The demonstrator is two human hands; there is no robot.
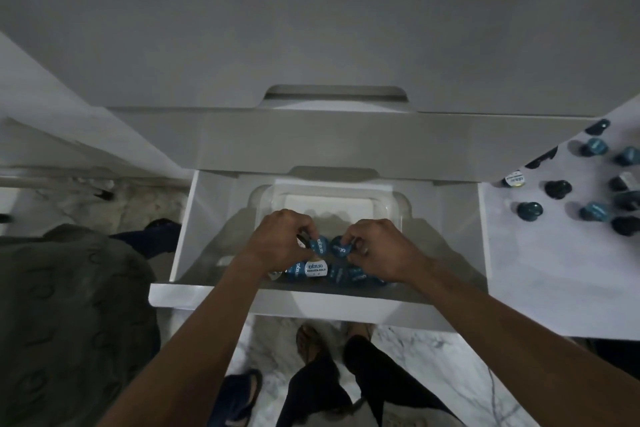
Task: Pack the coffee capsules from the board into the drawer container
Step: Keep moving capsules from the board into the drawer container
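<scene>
An open white drawer (pixel 214 218) holds a clear plastic container (pixel 388 204). Both hands are inside it, close together. My left hand (pixel 277 243) pinches a blue coffee capsule (pixel 320 245). My right hand (pixel 377 250) grips another blue capsule (pixel 340 247) right beside it. A row of blue capsules (pixel 316 269) lies along the container's near side, partly hidden under my hands. On the white board (pixel 554 253) at the right, several more blue capsules (pixel 530 211) lie scattered.
White cabinet fronts (pixel 311 135) rise behind the drawer. A dark green fabric mass (pixel 69 305) lies at lower left. My feet in sandals (pixel 311 347) stand on a marble floor below the drawer's front edge (pixel 263 302).
</scene>
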